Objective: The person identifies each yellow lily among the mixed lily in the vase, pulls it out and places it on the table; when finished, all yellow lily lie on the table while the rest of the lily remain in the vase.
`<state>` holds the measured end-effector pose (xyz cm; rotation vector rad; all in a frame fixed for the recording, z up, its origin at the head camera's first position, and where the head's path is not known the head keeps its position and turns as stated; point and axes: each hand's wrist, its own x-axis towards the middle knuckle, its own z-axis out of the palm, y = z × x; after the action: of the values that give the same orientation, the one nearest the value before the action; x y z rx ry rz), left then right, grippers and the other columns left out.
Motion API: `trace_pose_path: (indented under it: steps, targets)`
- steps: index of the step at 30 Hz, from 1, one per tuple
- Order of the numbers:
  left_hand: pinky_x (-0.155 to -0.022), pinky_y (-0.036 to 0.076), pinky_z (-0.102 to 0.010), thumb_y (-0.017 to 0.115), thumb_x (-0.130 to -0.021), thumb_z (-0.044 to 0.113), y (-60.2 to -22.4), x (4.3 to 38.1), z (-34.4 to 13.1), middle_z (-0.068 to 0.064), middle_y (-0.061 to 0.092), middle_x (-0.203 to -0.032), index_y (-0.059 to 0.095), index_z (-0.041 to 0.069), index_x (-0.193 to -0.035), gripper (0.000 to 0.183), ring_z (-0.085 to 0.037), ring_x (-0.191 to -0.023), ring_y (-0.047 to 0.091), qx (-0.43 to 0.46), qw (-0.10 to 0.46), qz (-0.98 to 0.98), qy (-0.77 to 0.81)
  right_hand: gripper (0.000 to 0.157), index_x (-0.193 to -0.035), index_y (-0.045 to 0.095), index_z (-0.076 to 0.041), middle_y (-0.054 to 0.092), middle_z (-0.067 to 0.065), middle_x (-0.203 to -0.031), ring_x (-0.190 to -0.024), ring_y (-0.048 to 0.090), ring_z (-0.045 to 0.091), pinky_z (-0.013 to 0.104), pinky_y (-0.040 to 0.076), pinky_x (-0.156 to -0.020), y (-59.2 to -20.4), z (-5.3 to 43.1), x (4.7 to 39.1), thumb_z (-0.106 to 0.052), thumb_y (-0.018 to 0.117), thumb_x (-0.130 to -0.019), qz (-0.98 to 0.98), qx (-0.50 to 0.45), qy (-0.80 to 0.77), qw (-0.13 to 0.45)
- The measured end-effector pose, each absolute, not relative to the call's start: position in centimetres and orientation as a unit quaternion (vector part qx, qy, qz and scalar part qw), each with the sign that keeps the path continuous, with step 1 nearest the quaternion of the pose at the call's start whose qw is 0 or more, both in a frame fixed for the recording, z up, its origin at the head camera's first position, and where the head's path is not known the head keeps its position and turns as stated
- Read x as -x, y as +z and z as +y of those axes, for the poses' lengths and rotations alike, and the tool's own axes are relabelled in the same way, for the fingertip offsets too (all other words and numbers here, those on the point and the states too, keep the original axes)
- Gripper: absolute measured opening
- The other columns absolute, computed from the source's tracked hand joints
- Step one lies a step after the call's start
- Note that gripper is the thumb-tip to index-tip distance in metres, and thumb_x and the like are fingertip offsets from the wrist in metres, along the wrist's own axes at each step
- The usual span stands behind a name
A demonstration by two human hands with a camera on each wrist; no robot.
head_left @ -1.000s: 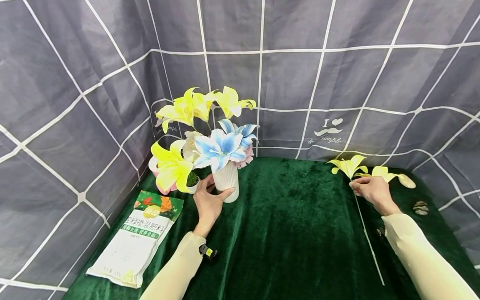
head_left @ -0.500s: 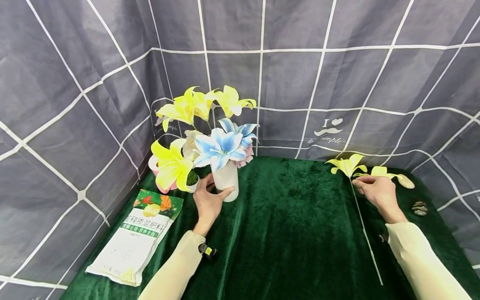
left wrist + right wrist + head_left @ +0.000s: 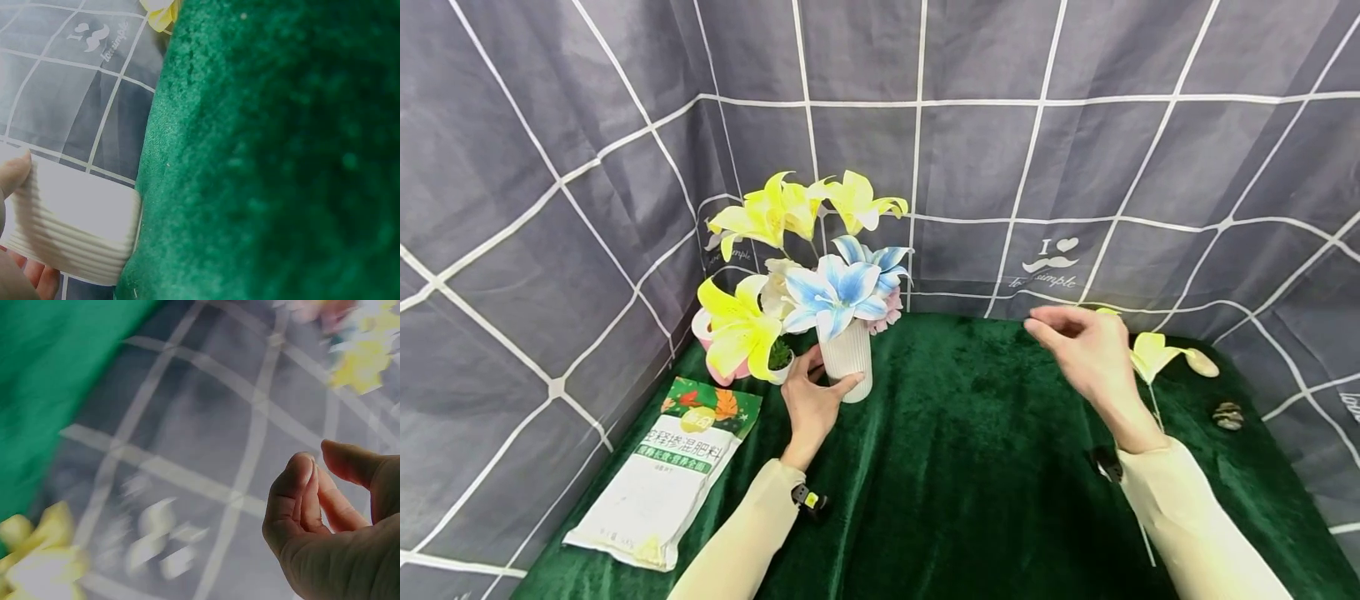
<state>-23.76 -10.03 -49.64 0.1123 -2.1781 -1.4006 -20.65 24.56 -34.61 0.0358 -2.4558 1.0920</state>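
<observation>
My left hand grips the lower part of a white ribbed vase, thumb on the near side; the left wrist view shows the ribbed wall close up. Yellow lilies, blue-and-white lilies and a pink flower stand in or around the vase. My right hand is above the cloth on the right, loosely curled with nothing in it; a gap shows between thumb and fingers in the right wrist view. Behind it lies a long-stemmed yellow lily, mostly hidden, its stem showing below the sleeve. Another yellow lily lies beside it.
A white fertilizer bag lies at the left. A small potted plant and a pink-and-white object stand left of the vase. Two stones rest at the right. Grey gridded curtain encloses the green cloth.
My right hand has let go of the long-stemmed yellow lily and moved left and up, away from it. The left hand has stayed on the vase.
</observation>
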Motion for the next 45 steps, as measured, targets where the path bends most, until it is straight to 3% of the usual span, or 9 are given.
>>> trace_pose_path:
  steps: [5,15,21,25,29,35,38,41,45]
  targets:
    - [-0.094,0.06,-0.045,0.095,-0.066,0.031,-49.6,24.0,-10.2,-0.013,0.065,-0.121,0.065,0.008,-0.125,0.07,-0.029,-0.108,0.067,-0.034,0.272,-0.808,-0.521,0.019,-0.102,0.081,-0.016,0.08,0.006,-0.096,-0.076,0.063,-0.018,0.004,0.05,-0.07,-30.9,18.7,20.6,-0.029,0.078,-0.089,-0.869,-0.116,0.42,0.234]
    - [-0.091,0.061,-0.043,0.095,-0.066,0.036,-49.7,23.8,-10.3,-0.01,0.067,-0.12,0.066,0.012,-0.126,0.071,-0.028,-0.106,0.07,-0.038,0.273,-0.815,-0.509,0.011,-0.097,0.081,-0.01,0.078,0.0,-0.086,-0.072,0.071,0.008,0.023,0.057,-0.068,-25.6,7.8,21.8,-0.017,0.076,-0.09,-0.837,-0.341,0.384,0.187]
    - [-0.09,0.062,-0.04,0.096,-0.065,0.037,-49.9,23.6,-10.5,-0.006,0.068,-0.118,0.067,0.014,-0.124,0.069,-0.024,-0.104,0.07,-0.032,0.285,-0.81,-0.512,0.011,-0.083,0.077,-0.01,0.069,-0.002,-0.072,-0.065,0.059,0.006,0.017,0.048,-0.064,-24.2,1.9,22.7,-0.007,0.069,-0.091,-0.848,-0.425,0.302,0.093]
    - [-0.088,0.062,-0.04,0.096,-0.064,0.035,-50.1,23.7,-10.5,-0.008,0.068,-0.114,0.069,0.013,-0.121,0.067,-0.024,-0.101,0.071,-0.025,0.296,-0.803,-0.517,0.023,-0.068,0.062,-0.012,0.048,-0.002,-0.067,-0.064,0.04,0.009,0.019,0.033,-0.06,-24.2,-0.6,23.3,-0.003,0.065,-0.089,-0.861,-0.446,0.237,0.066]
    - [-0.088,0.062,-0.041,0.097,-0.063,0.035,-50.2,23.8,-10.4,-0.01,0.067,-0.108,0.069,0.011,-0.117,0.065,-0.026,-0.099,0.071,-0.02,0.299,-0.799,-0.522,0.01,-0.083,0.077,-0.014,0.067,-0.001,-0.08,-0.082,0.058,0.014,0.02,0.046,-0.069,-24.9,-1.9,23.7,-0.008,0.072,-0.089,-0.875,-0.443,0.192,0.045]
    - [-0.088,0.062,-0.047,0.097,-0.063,0.032,-50.1,23.6,-10.3,-0.021,0.067,-0.107,0.068,0.006,-0.112,0.062,-0.034,-0.098,0.071,-0.013,0.298,-0.791,-0.534,0.03,-0.064,0.06,-0.014,0.049,0.0,-0.066,-0.085,0.054,0.018,0.024,0.037,-0.067,-26.1,-2.6,24.3,0.004,0.065,-0.088,-0.877,-0.445,0.163,0.08]
    - [-0.087,0.062,-0.048,0.097,-0.064,0.031,-50.0,23.7,-10.3,-0.024,0.066,-0.106,0.068,0.007,-0.109,0.059,-0.037,-0.097,0.071,-0.007,0.302,-0.787,-0.538,0.038,-0.06,0.05,-0.015,0.038,-0.003,-0.063,-0.079,0.052,0.018,0.02,0.049,-0.089,-26.6,-2.8,24.5,0.006,0.063,-0.087,-0.874,-0.449,0.156,0.106]
    - [-0.086,0.062,-0.047,0.097,-0.065,0.031,-50.0,23.8,-10.3,-0.022,0.066,-0.103,0.067,0.01,-0.106,0.054,-0.035,-0.096,0.07,-0.002,0.303,-0.788,-0.536,0.042,-0.056,0.043,-0.015,0.031,-0.003,-0.061,-0.069,0.051,0.02,0.026,0.035,-0.123,-27.0,-2.9,24.6,0.009,0.059,-0.086,-0.865,-0.46,0.155,0.129]
    - [-0.084,0.062,-0.047,0.096,-0.066,0.032,-50.1,23.9,-10.3,-0.017,0.066,-0.102,0.067,0.013,-0.106,0.053,-0.032,-0.092,0.069,-0.002,0.301,-0.792,-0.532,0.043,-0.055,0.043,-0.015,0.033,-0.003,-0.06,-0.063,0.052,0.019,0.032,0.025,-0.129,-26.9,-2.9,24.3,0.006,0.06,-0.088,-0.859,-0.465,0.157,0.141]
